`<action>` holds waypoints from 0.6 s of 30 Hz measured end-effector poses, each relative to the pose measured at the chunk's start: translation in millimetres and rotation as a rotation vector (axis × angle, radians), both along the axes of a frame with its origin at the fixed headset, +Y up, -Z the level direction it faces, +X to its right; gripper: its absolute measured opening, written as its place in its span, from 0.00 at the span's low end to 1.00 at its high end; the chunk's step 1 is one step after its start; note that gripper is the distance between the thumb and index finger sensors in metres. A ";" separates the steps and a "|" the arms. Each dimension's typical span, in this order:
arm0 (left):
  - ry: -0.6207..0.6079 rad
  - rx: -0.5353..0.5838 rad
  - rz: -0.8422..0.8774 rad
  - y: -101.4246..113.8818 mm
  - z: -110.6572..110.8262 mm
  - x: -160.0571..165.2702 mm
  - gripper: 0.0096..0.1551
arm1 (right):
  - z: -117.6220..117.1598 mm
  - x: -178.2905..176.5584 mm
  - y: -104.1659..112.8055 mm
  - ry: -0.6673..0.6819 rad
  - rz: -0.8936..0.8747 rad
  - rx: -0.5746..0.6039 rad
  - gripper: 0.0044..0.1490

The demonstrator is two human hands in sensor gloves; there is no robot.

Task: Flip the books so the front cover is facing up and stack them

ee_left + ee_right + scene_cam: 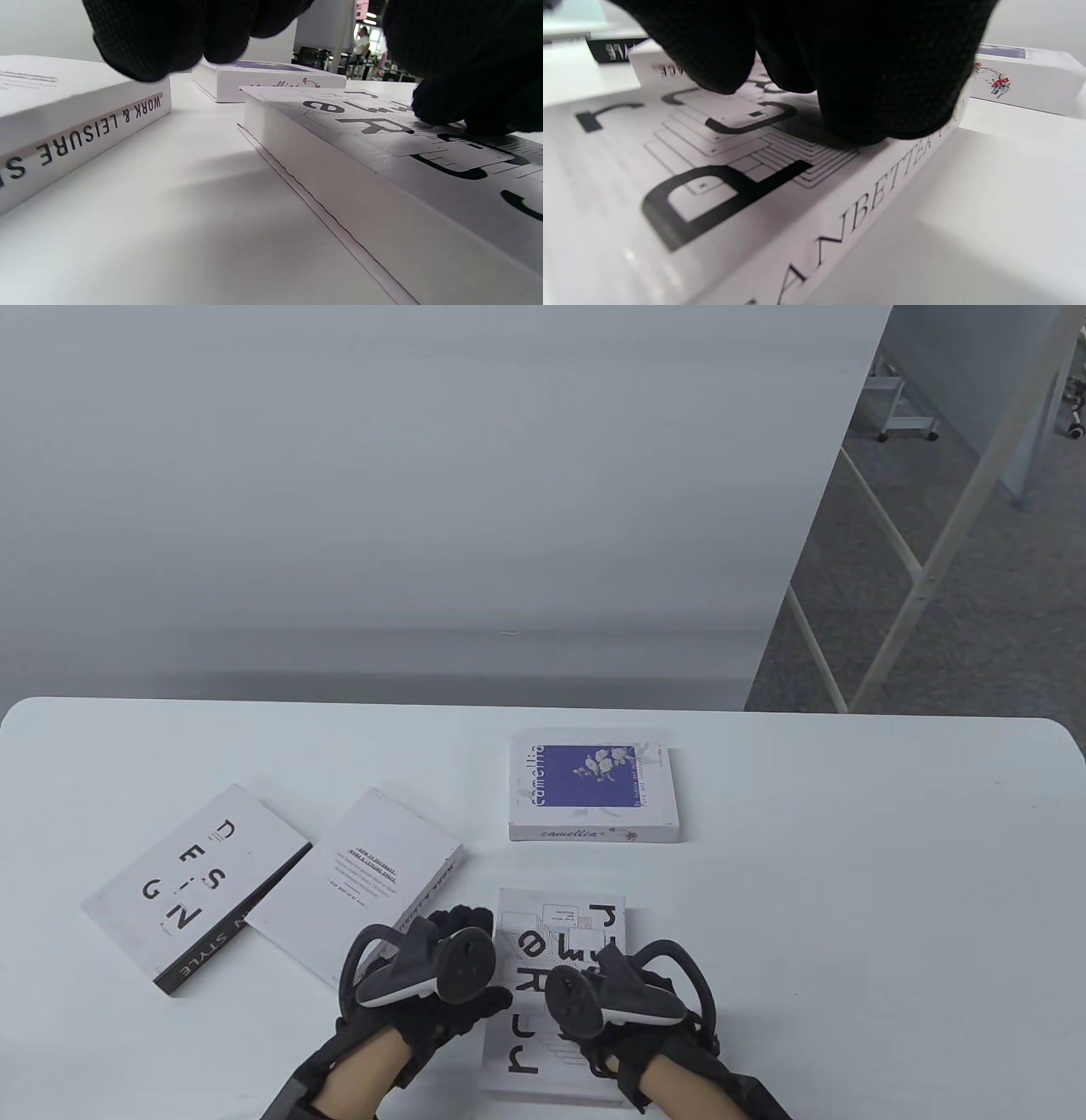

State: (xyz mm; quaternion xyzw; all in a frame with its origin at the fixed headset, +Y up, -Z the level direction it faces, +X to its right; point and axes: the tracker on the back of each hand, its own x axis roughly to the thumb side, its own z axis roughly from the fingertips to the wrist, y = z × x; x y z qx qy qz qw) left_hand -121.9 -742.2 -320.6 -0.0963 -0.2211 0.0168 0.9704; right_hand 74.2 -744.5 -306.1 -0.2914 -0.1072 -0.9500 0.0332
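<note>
A white book with big black letters point(556, 984) lies flat at the table's near edge, its lettered cover facing up. My left hand point(462, 963) is at its left edge. In the left wrist view its fingers point(148, 46) hang above the gap beside the book point(382, 169), and a dark gloved part touches the cover at the right. My right hand point(619, 984) rests on the book's right side. Its fingers point(865, 84) press on the cover point(712, 190) near the spine edge. A "Work & Leisure" book point(361, 882) lies text side up just left of it.
A "Design" book point(199, 886) lies cover up at the far left. A white "Camellia" book point(594, 785) with a purple panel lies behind the near book and shows in the right wrist view point(1022, 80). The white table point(848, 899) is bare at the right.
</note>
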 end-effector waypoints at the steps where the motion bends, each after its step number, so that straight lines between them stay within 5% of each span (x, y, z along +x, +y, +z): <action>1: 0.008 0.003 -0.002 -1.6 0.0 0.6 0.52 | -0.6 3.7 0.0 -0.008 -0.030 -0.005 0.33; 7: 0.094 0.007 0.041 -12.9 -2.1 -0.9 0.39 | -2.2 28.3 1.7 -0.089 -0.170 0.008 0.34; 13: 0.159 -0.123 0.092 -25.7 -7.6 -4.7 0.41 | -9.3 51.9 -6.0 -0.225 -0.173 -0.023 0.42; 18: 0.166 -0.267 0.265 -38.9 -11.1 -9.0 0.45 | -20.0 69.4 -25.7 -0.303 -0.262 -0.185 0.47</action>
